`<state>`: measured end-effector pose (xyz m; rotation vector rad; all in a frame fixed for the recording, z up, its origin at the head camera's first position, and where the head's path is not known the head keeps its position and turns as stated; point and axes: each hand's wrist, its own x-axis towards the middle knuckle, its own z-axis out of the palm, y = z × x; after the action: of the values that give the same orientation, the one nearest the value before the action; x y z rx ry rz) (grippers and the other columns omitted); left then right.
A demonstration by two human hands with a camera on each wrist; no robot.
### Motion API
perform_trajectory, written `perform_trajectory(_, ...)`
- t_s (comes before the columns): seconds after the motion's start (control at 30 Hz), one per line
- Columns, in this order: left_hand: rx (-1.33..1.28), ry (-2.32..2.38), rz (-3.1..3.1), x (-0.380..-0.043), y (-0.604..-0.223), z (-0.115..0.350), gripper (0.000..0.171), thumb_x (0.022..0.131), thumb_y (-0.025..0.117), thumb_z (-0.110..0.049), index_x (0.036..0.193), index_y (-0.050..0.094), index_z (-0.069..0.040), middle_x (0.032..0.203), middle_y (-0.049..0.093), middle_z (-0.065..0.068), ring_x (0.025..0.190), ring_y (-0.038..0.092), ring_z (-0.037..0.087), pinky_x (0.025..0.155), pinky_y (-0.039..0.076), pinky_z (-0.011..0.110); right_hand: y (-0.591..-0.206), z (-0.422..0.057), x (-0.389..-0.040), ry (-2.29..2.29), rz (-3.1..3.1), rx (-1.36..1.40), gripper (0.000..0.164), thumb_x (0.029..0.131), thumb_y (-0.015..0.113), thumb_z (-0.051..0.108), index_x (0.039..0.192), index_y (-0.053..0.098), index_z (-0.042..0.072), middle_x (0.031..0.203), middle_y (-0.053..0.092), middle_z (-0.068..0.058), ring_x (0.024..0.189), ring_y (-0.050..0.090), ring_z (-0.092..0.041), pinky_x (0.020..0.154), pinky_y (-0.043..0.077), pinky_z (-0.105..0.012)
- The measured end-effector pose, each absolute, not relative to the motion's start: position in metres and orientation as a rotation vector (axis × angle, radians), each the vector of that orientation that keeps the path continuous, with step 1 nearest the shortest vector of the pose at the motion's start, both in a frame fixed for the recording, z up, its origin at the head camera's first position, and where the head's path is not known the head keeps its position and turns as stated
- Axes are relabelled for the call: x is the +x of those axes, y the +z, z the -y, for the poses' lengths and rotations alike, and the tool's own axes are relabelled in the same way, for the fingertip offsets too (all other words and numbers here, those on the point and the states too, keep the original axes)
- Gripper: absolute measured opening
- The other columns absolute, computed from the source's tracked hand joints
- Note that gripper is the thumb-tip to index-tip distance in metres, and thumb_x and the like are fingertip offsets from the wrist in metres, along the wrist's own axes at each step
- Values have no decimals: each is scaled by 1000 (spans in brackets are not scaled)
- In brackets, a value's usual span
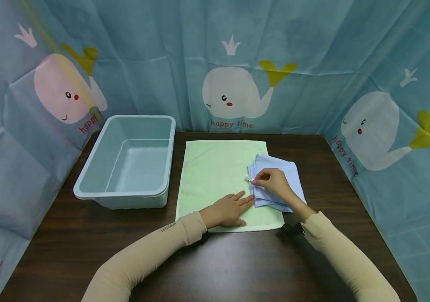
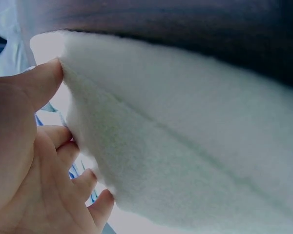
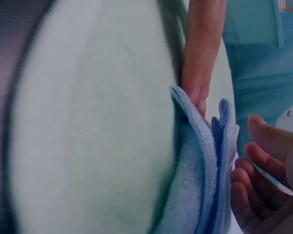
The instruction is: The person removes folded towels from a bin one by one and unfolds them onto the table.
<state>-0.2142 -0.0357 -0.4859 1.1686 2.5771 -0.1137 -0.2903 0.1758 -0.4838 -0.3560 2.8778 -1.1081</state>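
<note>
- Nearest me, two forearms in beige sleeves reach in over the dark wood-grain surface (image 1: 237,268), which looks smooth and slightly glossy.
- The left hand (image 1: 227,209) lies flat, fingers straight and together, palm down on the near part of the green towel (image 1: 218,176). It grips nothing; I judge it is there to pin the cloth so nothing slides. Its fingertips touch the near edge of the blue cloth (image 1: 279,184).
- The green towel is a soft, fleecy rectangle, spread flat in the middle of the surface with its long side running away from the person. The left wrist view shows its nap as fine and fuzzy, with a stitched hem line.
- The right hand (image 1: 273,182) rests on top of the blue cloth, fingers curled, pinching a small white tag (image 1: 249,178) at the cloth's left edge.
- The blue cloth is folded into several layers, a plush terry-like stack whose edges fan slightly in the right wrist view. It lies over the green towel's right edge, partly on the bare surface.
- Further left stands a pale blue plastic tub (image 1: 128,161), rectangular, rigid, smooth-walled with a rolled rim, just beside the towel.
- Behind everything hangs a creased blue curtain (image 1: 313,50) printed with white whales.
</note>
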Motion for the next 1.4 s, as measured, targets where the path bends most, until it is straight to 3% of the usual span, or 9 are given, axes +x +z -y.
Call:
perform_trajectory(0.23,1179,-102,-2579,-215,-484,37,76,100,44,-55,161,12,-20,169,9,-6,157,11,23,124,27,39,-494,-196,-269,-1224,-2731,-504,19,80,83,27,94,77,16,93,75,-3,84,68,-12,76,54,-19)
perform_trajectory(0.4,1172,-76,-2566,-214,-484,37,77,100,45,-54,161,13,-20,169,10,-6,157,10,23,124,26,39,-504,-204,-264,-1270,-2694,-626,27,75,86,29,97,76,17,101,74,-3,95,69,-19,87,55,-28)
perform_trajectory(0.57,1156,-72,-2563,-215,-486,38,77,100,45,-54,161,11,-21,169,9,-7,157,9,22,125,24,39,-509,-203,-265,-1213,-2737,-737,33,71,89,31,98,74,18,101,71,1,96,66,-15,89,54,-30)
perform_trajectory(0.7,1148,-74,-2569,-215,-485,39,77,100,45,-54,161,11,-21,169,9,-7,157,9,21,125,25,39,-511,-200,-266,-1162,-2790,-817,31,72,89,27,96,73,16,97,69,3,93,65,-12,87,54,-29)
perform_trajectory(1.0,1184,-89,-2580,-214,-484,39,76,100,47,-54,160,17,-19,169,13,-5,157,13,22,123,28,39,-513,-202,-265,-1175,-2863,-846,8,81,82,19,87,76,20,92,67,8,86,64,-9,79,55,-27)
perform_trajectory(1.4,1186,-103,-2588,-212,-482,38,76,100,47,-54,160,17,-19,168,13,-5,156,15,22,123,30,38,-511,-201,-262,-1308,-2831,-773,8,83,80,18,92,81,16,82,73,4,74,61,-5,66,51,-21)
